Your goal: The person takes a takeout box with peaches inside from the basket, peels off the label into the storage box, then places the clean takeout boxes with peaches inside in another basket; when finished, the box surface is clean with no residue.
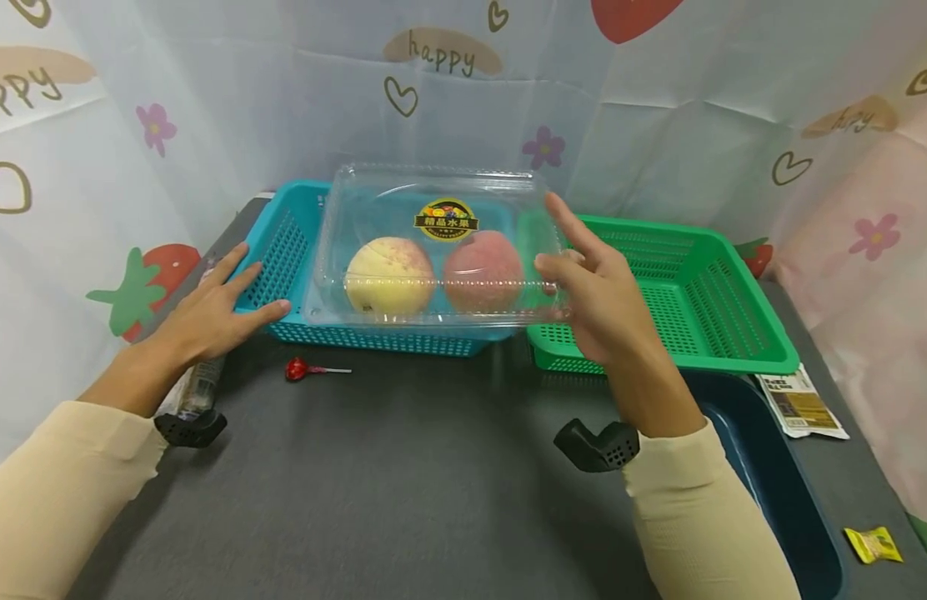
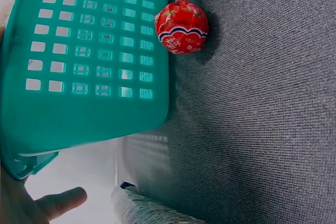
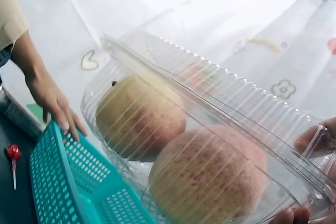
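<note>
My right hand (image 1: pixel 602 287) grips the right end of a clear plastic fruit box (image 1: pixel 332 242), its lid bearing a black and gold label. Inside the box sit two peaches, a yellowish peach (image 1: pixel 389 276) and a redder peach (image 1: pixel 483 272). The box is held over the blue basket (image 1: pixel 283 242) and slightly tilted. With fingers spread, my left hand (image 1: pixel 204 321) rests at the basket's left rim. A red lollipop (image 2: pixel 181 29) lies on the table just in front of that basket.
To the right stands a green basket (image 1: pixel 734 308), with a dark blue tray (image 1: pixel 794 508) before it. A printed packet (image 1: pixel 801 404) and a small yellow wrapped sweet (image 1: pixel 874 545) lie at the right. Beneath my left forearm is a clear-wrapped item (image 1: pixel 201 387). A patterned curtain (image 1: pixel 283 100) hangs behind.
</note>
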`<control>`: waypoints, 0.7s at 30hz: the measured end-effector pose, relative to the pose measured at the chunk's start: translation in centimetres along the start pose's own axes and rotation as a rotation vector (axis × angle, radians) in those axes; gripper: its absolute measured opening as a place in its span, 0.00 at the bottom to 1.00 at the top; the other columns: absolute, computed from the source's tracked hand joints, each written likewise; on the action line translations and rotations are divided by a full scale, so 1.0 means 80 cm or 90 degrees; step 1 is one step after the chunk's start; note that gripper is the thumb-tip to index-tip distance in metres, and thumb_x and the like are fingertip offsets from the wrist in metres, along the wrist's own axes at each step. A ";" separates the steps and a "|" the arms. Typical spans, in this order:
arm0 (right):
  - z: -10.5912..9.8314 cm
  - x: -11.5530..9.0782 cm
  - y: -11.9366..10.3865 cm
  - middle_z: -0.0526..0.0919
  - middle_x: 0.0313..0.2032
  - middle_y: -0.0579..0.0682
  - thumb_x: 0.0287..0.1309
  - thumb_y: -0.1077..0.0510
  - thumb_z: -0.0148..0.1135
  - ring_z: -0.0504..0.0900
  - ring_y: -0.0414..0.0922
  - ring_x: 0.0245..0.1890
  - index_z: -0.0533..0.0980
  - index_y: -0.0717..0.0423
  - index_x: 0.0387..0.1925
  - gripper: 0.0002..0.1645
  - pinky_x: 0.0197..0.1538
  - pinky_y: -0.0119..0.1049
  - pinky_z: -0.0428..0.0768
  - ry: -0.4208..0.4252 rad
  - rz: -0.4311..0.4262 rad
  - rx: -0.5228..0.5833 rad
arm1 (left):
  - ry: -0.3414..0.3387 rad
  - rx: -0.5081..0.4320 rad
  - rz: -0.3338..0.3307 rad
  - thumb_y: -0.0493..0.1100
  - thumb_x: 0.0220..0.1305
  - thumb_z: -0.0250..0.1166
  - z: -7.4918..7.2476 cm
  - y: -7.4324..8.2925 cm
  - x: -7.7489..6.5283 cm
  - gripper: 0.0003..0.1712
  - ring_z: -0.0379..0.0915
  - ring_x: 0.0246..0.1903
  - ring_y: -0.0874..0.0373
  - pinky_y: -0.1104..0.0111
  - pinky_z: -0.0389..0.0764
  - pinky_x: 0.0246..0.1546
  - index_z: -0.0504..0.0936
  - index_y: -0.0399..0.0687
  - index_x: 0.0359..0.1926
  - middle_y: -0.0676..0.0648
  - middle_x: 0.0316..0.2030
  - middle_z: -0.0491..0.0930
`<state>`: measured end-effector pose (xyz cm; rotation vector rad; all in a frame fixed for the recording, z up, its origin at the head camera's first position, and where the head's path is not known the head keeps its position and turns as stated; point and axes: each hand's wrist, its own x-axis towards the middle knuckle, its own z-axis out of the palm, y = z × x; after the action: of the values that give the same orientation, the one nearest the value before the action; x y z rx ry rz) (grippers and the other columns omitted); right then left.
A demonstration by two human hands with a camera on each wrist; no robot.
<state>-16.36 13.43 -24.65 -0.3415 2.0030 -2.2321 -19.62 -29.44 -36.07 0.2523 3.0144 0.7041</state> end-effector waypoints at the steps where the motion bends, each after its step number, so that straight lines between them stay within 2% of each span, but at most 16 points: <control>1: -0.002 -0.005 -0.001 0.61 0.23 0.48 0.65 0.64 0.55 0.66 0.45 0.32 0.61 0.35 0.71 0.37 0.22 0.33 0.68 -0.001 -0.002 0.002 | -0.001 0.001 -0.001 0.67 0.65 0.53 0.000 0.000 0.000 0.52 0.31 0.68 0.27 0.29 0.49 0.56 0.47 0.35 0.74 0.40 0.75 0.30; 3: -0.004 -0.014 -0.002 0.62 0.23 0.48 0.66 0.64 0.54 0.67 0.44 0.32 0.61 0.35 0.71 0.37 0.21 0.31 0.68 0.000 -0.009 -0.002 | -0.001 0.001 -0.002 0.67 0.65 0.52 0.001 -0.001 0.000 0.52 0.31 0.68 0.27 0.29 0.49 0.56 0.47 0.34 0.74 0.40 0.75 0.30; 6: -0.008 -0.027 -0.005 0.63 0.24 0.49 0.66 0.64 0.54 0.67 0.43 0.32 0.61 0.36 0.72 0.36 0.25 0.31 0.74 0.004 -0.020 -0.005 | 0.000 -0.004 0.003 0.66 0.65 0.52 0.001 -0.001 0.000 0.52 0.30 0.68 0.27 0.30 0.48 0.57 0.47 0.34 0.74 0.40 0.75 0.30; 9: -0.010 -0.041 -0.006 0.65 0.26 0.48 0.67 0.65 0.53 0.68 0.43 0.32 0.60 0.37 0.72 0.36 0.29 0.32 0.74 0.005 -0.030 -0.006 | 0.001 -0.011 0.005 0.66 0.65 0.53 0.001 0.000 0.000 0.52 0.29 0.68 0.27 0.30 0.47 0.57 0.48 0.34 0.74 0.40 0.75 0.30; 11: -0.012 -0.049 -0.006 0.66 0.26 0.49 0.67 0.65 0.53 0.70 0.43 0.33 0.59 0.38 0.72 0.36 0.27 0.29 0.72 0.010 -0.037 -0.009 | 0.001 -0.012 0.007 0.66 0.66 0.53 0.001 0.001 0.000 0.52 0.29 0.68 0.27 0.29 0.46 0.57 0.48 0.34 0.74 0.40 0.75 0.30; 13: -0.014 -0.058 -0.005 0.73 0.37 0.48 0.68 0.65 0.52 0.71 0.44 0.36 0.59 0.40 0.73 0.36 0.28 0.30 0.69 0.013 -0.050 -0.015 | 0.002 -0.012 0.008 0.66 0.66 0.53 0.001 0.001 0.000 0.51 0.29 0.68 0.27 0.29 0.46 0.57 0.48 0.34 0.74 0.40 0.75 0.30; 14: -0.015 -0.062 -0.005 0.74 0.44 0.47 0.68 0.65 0.52 0.71 0.44 0.37 0.58 0.41 0.73 0.36 0.31 0.29 0.72 0.012 -0.055 -0.016 | 0.002 -0.012 0.008 0.66 0.66 0.53 0.001 0.001 0.000 0.51 0.29 0.68 0.27 0.29 0.46 0.57 0.48 0.34 0.74 0.40 0.75 0.30; 17: -0.017 -0.073 -0.002 0.72 0.53 0.48 0.68 0.66 0.52 0.72 0.44 0.37 0.57 0.44 0.74 0.36 0.32 0.28 0.72 0.016 -0.073 -0.014 | 0.003 -0.011 0.005 0.66 0.65 0.53 0.002 0.001 0.001 0.52 0.29 0.68 0.27 0.29 0.46 0.57 0.48 0.34 0.74 0.40 0.75 0.30; 19: -0.019 -0.081 0.000 0.72 0.53 0.48 0.68 0.67 0.51 0.72 0.44 0.37 0.57 0.45 0.74 0.36 0.36 0.29 0.74 0.018 -0.082 -0.011 | 0.003 -0.009 0.001 0.66 0.65 0.52 0.002 0.000 0.001 0.52 0.29 0.68 0.27 0.29 0.47 0.56 0.47 0.34 0.74 0.39 0.75 0.30; 21: -0.020 -0.087 0.002 0.75 0.43 0.51 0.68 0.68 0.51 0.73 0.44 0.37 0.57 0.46 0.74 0.36 0.37 0.28 0.75 0.022 -0.087 -0.007 | 0.004 -0.007 -0.004 0.67 0.65 0.52 0.003 0.000 0.002 0.52 0.29 0.68 0.27 0.29 0.48 0.56 0.47 0.34 0.74 0.39 0.75 0.30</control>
<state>-10.00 16.62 -25.59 -0.4574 2.0687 -2.3224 -19.77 -29.28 -36.29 0.2402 3.0149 0.7215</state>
